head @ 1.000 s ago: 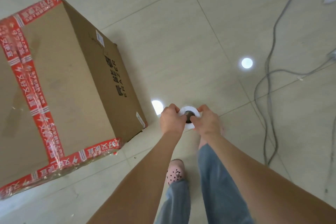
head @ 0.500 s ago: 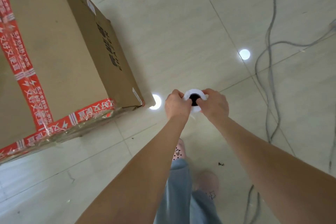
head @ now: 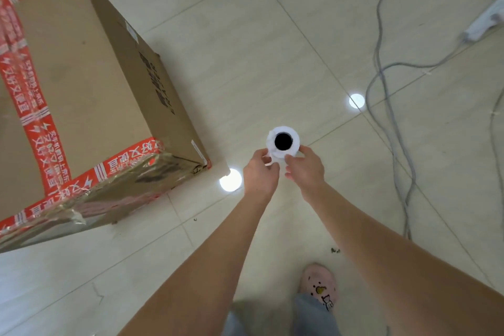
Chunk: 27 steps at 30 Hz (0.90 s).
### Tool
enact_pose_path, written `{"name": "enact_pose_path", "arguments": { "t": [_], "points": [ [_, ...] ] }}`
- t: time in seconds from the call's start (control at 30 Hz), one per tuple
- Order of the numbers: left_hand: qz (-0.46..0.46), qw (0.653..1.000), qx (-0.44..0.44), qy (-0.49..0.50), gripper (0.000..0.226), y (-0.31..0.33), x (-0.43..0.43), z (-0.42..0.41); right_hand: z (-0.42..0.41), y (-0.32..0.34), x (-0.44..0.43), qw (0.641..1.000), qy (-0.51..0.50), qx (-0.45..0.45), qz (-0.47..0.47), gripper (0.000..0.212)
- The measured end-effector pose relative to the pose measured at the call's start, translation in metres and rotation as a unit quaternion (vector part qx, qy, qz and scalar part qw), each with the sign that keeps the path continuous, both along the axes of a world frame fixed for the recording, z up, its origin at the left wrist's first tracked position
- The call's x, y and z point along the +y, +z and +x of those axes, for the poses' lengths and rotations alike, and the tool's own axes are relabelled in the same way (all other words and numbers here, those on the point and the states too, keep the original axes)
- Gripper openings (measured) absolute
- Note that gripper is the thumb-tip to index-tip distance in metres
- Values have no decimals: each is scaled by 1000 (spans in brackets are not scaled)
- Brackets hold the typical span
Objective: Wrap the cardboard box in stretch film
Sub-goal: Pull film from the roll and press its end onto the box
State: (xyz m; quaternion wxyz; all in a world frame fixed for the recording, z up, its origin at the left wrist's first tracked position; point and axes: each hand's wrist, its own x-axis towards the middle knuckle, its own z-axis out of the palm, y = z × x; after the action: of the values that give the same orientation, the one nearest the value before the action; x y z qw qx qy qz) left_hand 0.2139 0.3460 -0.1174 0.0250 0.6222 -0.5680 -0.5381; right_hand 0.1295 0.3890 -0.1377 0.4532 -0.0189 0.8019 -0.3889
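A large brown cardboard box (head: pixel 81 84) with red printed tape stands on the tiled floor at the left. Clear film clings to its near side. I hold a white roll of stretch film (head: pixel 282 142) upright in front of me, seen end-on with its dark core hole. My left hand (head: pixel 260 172) grips the roll's near left side and my right hand (head: pixel 305 169) grips its near right side. The roll is well to the right of the box's near corner, apart from it.
Grey cables (head: pixel 387 90) trail over the floor at the right, leading to a white power strip (head: pixel 485 22). My foot in a pink shoe (head: pixel 320 285) is below my arms. Bright light reflections dot the pale tiles (head: pixel 272 49).
Both hands have stayed on the roll, sliding lower down its side so more of its top end shows. My view has shifted and my feet have stepped; the box sits further left and lower.
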Motion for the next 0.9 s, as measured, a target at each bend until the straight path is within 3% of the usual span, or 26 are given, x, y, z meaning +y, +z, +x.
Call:
{"name": "enact_pose_path", "arguments": {
  "t": [0.17, 0.3, 0.4, 0.57, 0.9],
  "points": [
    [-38, 999, 38, -1, 34, -14, 0, 11, -2, -9, 2, 998, 18, 53, 9, 43],
    [-94, 994, 57, -6, 37, -22, -5, 20, -2, -17, 6, 990, 6, 138, -3, 52],
    [-163, 985, 63, -9, 39, -37, -13, 19, -3, -26, 6, 967, 71, 239, -46, 65],
    [-248, 960, 124, -36, 45, -68, -24, 18, -13, -51, 11, 863, 249, 416, -146, 75],
    [-362, 897, 255, -14, 41, -136, -42, 4, -36, -105, 2, 705, 278, 569, -318, 61]
  ]
}}
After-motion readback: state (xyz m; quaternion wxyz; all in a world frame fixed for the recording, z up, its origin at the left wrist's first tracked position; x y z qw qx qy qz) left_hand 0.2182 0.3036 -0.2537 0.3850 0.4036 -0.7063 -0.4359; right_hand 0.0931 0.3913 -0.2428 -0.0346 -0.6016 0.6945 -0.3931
